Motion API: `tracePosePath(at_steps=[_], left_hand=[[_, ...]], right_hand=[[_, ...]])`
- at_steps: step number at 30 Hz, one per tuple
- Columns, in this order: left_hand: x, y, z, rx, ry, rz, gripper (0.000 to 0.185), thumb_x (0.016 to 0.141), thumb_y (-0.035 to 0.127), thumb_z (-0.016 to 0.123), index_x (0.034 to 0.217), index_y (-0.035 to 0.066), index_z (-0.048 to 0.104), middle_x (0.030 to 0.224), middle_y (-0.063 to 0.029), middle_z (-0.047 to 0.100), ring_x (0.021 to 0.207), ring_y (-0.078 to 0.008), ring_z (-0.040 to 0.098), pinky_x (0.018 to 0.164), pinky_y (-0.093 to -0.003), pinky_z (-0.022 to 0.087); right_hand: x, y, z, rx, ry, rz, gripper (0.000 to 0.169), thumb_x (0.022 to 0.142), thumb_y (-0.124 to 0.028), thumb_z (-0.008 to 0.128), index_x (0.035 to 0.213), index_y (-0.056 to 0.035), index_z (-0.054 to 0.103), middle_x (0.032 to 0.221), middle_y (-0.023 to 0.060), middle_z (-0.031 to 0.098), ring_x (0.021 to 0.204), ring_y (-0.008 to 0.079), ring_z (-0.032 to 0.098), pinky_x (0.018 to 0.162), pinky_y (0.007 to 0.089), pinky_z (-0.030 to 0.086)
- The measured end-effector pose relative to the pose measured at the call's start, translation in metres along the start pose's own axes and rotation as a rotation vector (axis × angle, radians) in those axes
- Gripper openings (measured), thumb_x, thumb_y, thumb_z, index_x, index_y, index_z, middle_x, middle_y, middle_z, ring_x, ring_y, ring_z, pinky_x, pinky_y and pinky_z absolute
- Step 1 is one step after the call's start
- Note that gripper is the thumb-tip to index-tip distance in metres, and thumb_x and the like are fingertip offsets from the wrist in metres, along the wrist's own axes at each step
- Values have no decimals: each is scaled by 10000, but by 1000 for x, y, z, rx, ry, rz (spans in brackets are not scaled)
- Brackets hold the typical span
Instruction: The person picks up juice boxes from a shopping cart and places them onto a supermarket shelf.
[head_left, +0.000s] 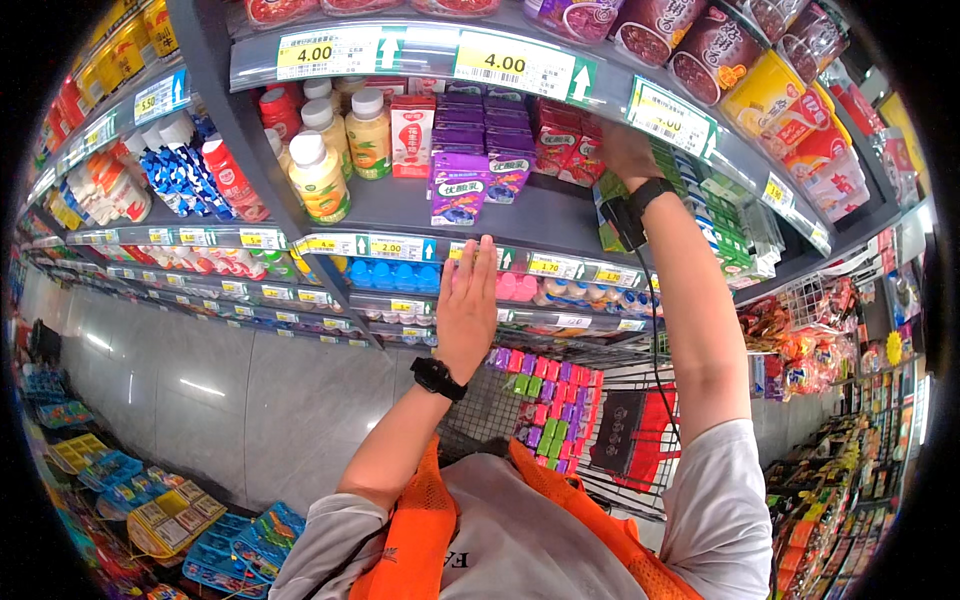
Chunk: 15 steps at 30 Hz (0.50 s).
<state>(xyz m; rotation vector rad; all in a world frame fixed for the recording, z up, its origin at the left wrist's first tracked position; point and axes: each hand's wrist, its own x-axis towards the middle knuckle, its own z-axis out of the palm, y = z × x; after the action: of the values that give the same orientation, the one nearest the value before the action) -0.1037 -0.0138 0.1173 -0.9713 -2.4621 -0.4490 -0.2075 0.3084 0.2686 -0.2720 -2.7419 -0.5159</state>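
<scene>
My left hand lies flat with straight fingers at the shelf's front edge, over the price tags, and holds nothing. Just beyond its fingertips stands a row of purple drink cartons. My right hand reaches under the upper shelf beside red drink cartons; its fingers are partly hidden in shadow, so any grip is unclear. Green cartons stand by the right wrist, partly behind its black strap and device. A red-and-white carton and yellow-labelled plastic bottles stand farther left on the shelf.
The upper shelf edge overhangs my right hand. Below, a wire shopping cart holds many small coloured cartons and a red-and-black bag. A dark upright post divides the shelves. Packaged goods stand at lower left.
</scene>
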Motion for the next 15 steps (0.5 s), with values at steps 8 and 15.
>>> tracePosePath(at_steps=[8,15], left_hand=[[0,1,4,1,-27,-7,647,892,83,549,1511,-17,385,1623,-120,312,1506,-295,284,1218,-458,248],[-2,0,2,55,-41,6,657,888,97,558,1513,-8,384,1623,-124,309,1509,-291,275,1214,-448,257]], right_hand=[[5,-8,20,-158,18,-95,913,711,-138,821,1503,-128,366,1349,189,605,1201,363,619,942,459,551],[1,-15,21,-115,134,-123,852,754,-81,746,1506,-103,347,1347,208,598,1213,372,612,939,463,553]])
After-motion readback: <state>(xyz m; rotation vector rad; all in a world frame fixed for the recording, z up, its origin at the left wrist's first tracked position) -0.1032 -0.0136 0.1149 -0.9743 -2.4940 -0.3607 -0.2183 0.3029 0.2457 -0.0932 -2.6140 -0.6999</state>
